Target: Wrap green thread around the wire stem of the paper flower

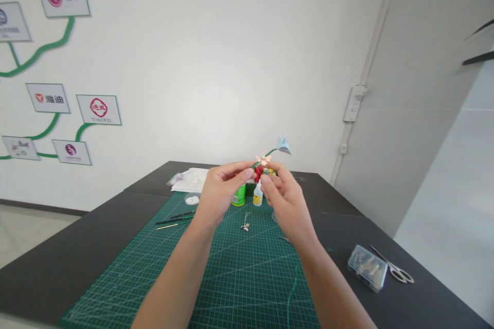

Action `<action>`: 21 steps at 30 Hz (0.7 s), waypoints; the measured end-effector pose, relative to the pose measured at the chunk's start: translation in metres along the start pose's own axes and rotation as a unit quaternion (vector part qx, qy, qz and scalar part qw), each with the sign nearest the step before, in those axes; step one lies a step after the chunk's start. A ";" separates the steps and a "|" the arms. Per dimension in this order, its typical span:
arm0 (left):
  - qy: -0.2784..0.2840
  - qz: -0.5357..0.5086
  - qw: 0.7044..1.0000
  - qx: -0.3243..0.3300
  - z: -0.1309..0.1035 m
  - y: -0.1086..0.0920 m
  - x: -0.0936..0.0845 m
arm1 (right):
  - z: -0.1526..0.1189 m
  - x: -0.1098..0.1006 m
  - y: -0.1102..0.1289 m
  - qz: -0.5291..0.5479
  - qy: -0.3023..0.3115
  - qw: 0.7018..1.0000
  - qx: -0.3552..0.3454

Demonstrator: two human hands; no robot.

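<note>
Left hand (222, 187) pinched the green flower stem (271, 152) between thumb and fingers, raised above the cutting mat (239, 277). Stem slanted up rightward: pale blue flower (284, 145) at the tip, pale pink flower (263, 160) lower, near the fingertips. Right hand (284, 193) was just beside the pink one, fingertips drawn together; couldn't tell if they gripped anything. Green can (238, 197) and small white bottle (258, 195) stood behind. Scissors (397, 271) lay beside a clear plastic box (367, 267).
</note>
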State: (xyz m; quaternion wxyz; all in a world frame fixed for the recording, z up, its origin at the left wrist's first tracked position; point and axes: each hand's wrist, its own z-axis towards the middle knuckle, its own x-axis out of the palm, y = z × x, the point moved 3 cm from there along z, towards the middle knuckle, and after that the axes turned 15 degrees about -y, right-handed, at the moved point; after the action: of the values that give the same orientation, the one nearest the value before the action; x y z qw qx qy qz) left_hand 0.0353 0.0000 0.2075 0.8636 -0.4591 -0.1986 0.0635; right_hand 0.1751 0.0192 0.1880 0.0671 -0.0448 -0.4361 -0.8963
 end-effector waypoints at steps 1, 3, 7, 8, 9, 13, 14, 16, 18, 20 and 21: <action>-0.011 0.001 1.000 0.007 0.000 0.001 -0.001 | 0.000 -0.001 0.000 -0.027 -0.017 0.999 -0.022; -0.030 0.013 0.999 0.027 0.001 0.002 -0.002 | 0.000 -0.005 0.003 -0.096 -0.040 0.992 -0.068; -0.044 0.097 0.992 0.065 0.003 0.001 -0.004 | -0.002 -0.013 0.015 -0.213 -0.034 0.964 -0.156; -0.047 0.128 0.988 0.067 0.004 0.000 -0.005 | -0.003 -0.016 0.019 -0.223 -0.023 0.960 -0.166; -0.049 0.160 0.984 0.067 0.004 -0.001 -0.005 | -0.003 -0.019 0.023 -0.226 -0.013 0.959 -0.167; -0.008 0.272 0.959 0.076 0.000 -0.005 -0.003 | -0.005 -0.035 0.037 -0.208 0.011 0.968 -0.138; 0.016 0.292 0.953 0.083 -0.002 -0.006 -0.002 | -0.005 -0.039 0.040 -0.202 0.014 0.970 -0.132; 0.074 0.326 0.937 0.099 -0.008 -0.006 0.000 | -0.005 -0.049 0.044 -0.192 0.020 0.973 -0.125; 0.128 0.359 0.918 0.112 -0.015 -0.006 0.002 | -0.003 -0.059 0.045 -0.184 0.020 0.975 -0.120; 0.168 0.386 0.898 0.123 -0.023 -0.007 0.002 | 0.001 -0.068 0.044 -0.177 0.009 0.977 -0.117; 0.185 0.395 0.891 0.128 -0.027 -0.008 0.003 | 0.004 -0.071 0.043 -0.172 -0.001 0.978 -0.116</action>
State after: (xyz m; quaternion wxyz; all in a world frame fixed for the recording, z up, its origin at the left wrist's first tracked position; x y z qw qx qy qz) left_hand 0.0480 -0.0245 0.2010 0.8395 -0.3887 0.1721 0.3384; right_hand 0.2523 0.0018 0.2133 -0.0942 0.0229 -0.3304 -0.9389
